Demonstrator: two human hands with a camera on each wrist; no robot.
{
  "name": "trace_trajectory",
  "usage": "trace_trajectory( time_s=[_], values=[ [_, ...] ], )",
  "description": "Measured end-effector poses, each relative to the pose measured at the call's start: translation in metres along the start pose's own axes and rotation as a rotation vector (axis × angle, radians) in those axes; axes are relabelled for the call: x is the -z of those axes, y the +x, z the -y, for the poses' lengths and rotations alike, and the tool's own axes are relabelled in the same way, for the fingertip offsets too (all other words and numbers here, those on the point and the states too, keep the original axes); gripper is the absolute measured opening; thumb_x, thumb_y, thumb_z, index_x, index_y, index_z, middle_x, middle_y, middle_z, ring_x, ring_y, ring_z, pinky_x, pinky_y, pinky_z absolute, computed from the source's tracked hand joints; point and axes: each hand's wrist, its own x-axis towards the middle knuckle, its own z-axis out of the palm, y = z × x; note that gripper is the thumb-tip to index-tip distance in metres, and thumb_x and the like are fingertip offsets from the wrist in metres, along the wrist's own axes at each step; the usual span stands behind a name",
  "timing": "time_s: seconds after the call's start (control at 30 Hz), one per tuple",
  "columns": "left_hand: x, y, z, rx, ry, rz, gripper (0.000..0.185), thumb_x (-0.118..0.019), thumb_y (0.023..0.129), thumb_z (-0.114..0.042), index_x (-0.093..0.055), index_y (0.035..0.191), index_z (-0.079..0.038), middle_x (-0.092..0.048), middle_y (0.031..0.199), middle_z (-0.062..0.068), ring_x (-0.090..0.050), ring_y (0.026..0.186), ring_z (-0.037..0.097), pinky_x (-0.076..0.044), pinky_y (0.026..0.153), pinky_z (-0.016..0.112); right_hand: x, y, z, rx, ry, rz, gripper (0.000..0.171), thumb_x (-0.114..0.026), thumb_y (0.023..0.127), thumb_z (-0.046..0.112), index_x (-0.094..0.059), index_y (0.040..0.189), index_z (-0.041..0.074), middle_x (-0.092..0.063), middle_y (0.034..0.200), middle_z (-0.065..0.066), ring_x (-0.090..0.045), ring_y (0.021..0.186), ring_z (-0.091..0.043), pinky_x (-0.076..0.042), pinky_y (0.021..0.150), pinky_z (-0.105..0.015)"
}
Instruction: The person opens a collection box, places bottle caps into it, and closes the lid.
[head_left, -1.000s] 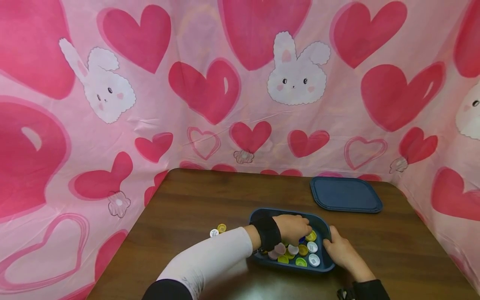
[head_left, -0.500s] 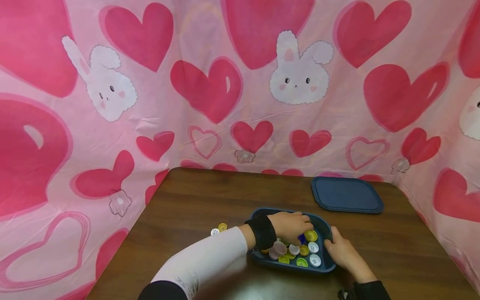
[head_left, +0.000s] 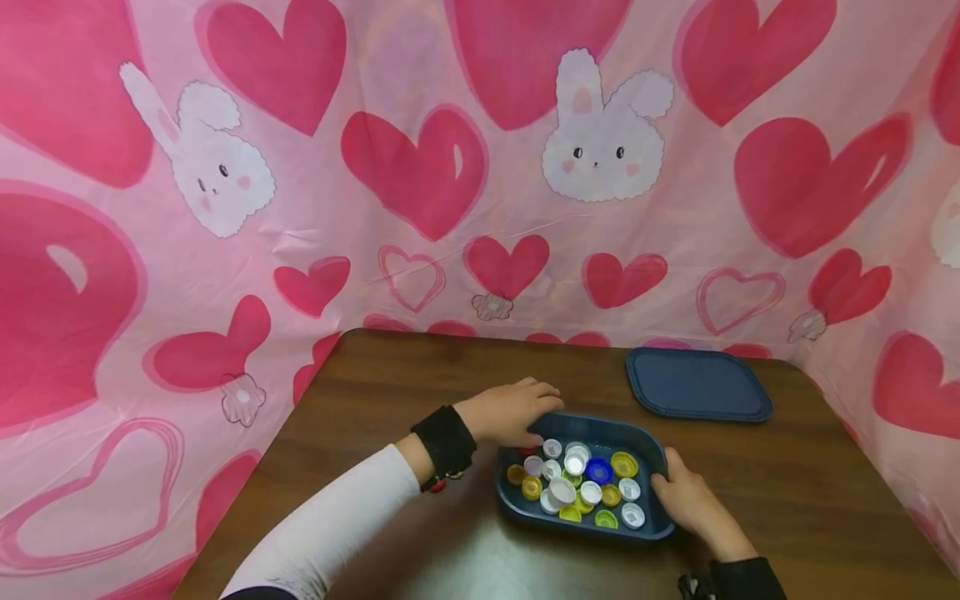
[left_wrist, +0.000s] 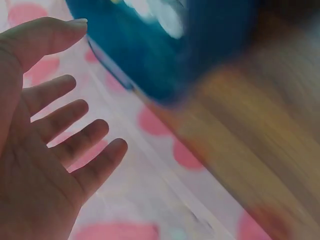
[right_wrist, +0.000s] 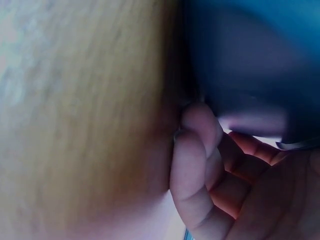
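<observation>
Left hand (head_left: 510, 410): fingers spread and straight, holding nothing; it hovers at the far-left rim of the tray, and whether it touches the rim I cannot tell.
Right hand (head_left: 686, 500): fingers curled round the tray's near-right corner, gripping its wall.
Tray (head_left: 525, 517): dark blue, on the table (head_left: 787, 500) near the person.
Caps (head_left: 577, 483): a mixed heap of white, yellow, green and blue inside the tray.
Lid (head_left: 697, 383): off, flat on the table, well apart behind the tray.
Progress: caps seem gathered; none shows on the table. Lid not yet on.

Dark-blue tray (head_left: 517, 510), multicoloured caps (head_left: 577, 483)
</observation>
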Motion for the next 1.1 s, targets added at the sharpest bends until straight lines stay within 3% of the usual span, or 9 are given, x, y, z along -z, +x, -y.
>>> trace_trajectory(
  time_s=[0.13, 0.27, 0.53, 0.7, 0.93, 1.1],
  values=[
    [-0.002, -0.034, 0.031, 0.104, -0.054, -0.036, 0.061, -0.076, 0.091, -0.032, -0.054, 0.145, -0.016, -0.050, 0.151, 0.004, -0.046, 0.137, 0.022, -0.048, 0.107, 0.034, 0.001, 0.001, -0.001, 0.005, 0.002, 0.003, 0.038, -0.044, 0.102, 0.018, -0.035, 0.131, -0.004, -0.060, 0.116, -0.036, -0.063, 0.096, -0.038, -0.052, 0.079, -0.051],
    [-0.016, -0.065, 0.054, 0.192, -0.121, -0.055, 0.062, -0.079, 0.088, -0.028, -0.056, 0.144, -0.012, -0.053, 0.147, 0.007, -0.048, 0.134, 0.024, -0.049, 0.105, 0.038, 0.004, 0.001, -0.001, 0.010, -0.004, 0.002, 0.037, -0.044, 0.102, 0.018, -0.035, 0.130, -0.004, -0.060, 0.116, -0.036, -0.063, 0.096, -0.038, -0.052, 0.079, -0.052],
    [-0.051, -0.107, 0.075, 0.288, -0.197, -0.043, 0.056, -0.078, 0.088, -0.023, -0.060, 0.138, -0.009, -0.059, 0.136, 0.008, -0.052, 0.125, 0.025, -0.050, 0.104, 0.042, 0.003, 0.002, -0.001, 0.008, -0.002, 0.002, 0.037, -0.044, 0.102, 0.017, -0.036, 0.130, -0.005, -0.060, 0.116, -0.037, -0.063, 0.097, -0.040, -0.052, 0.081, -0.054],
    [-0.063, -0.115, 0.079, 0.330, -0.232, -0.032, 0.055, -0.079, 0.087, -0.023, -0.060, 0.136, -0.006, -0.060, 0.129, 0.009, -0.053, 0.120, 0.025, -0.050, 0.103, 0.043, 0.003, 0.001, -0.001, -0.005, 0.000, 0.015, 0.038, -0.044, 0.101, 0.017, -0.035, 0.130, -0.005, -0.059, 0.116, -0.037, -0.063, 0.096, -0.038, -0.052, 0.079, -0.052],
    [-0.070, -0.112, 0.080, 0.311, -0.232, -0.042, 0.045, -0.078, 0.087, -0.020, -0.064, 0.127, -0.006, -0.061, 0.115, 0.005, -0.055, 0.109, 0.022, -0.053, 0.097, 0.041, 0.002, 0.001, -0.001, 0.001, 0.000, 0.002, 0.039, -0.044, 0.101, 0.018, -0.035, 0.131, -0.006, -0.060, 0.117, -0.037, -0.064, 0.097, -0.039, -0.052, 0.081, -0.053],
    [-0.070, -0.110, 0.080, 0.322, -0.253, -0.013, 0.042, -0.077, 0.088, -0.020, -0.065, 0.126, -0.010, -0.061, 0.117, 0.004, -0.054, 0.107, 0.020, -0.054, 0.096, 0.039, 0.001, 0.001, -0.001, -0.004, 0.008, 0.015, 0.041, -0.044, 0.102, 0.018, -0.034, 0.134, -0.006, -0.059, 0.121, -0.037, -0.064, 0.099, -0.039, -0.053, 0.081, -0.052]
  ],
)
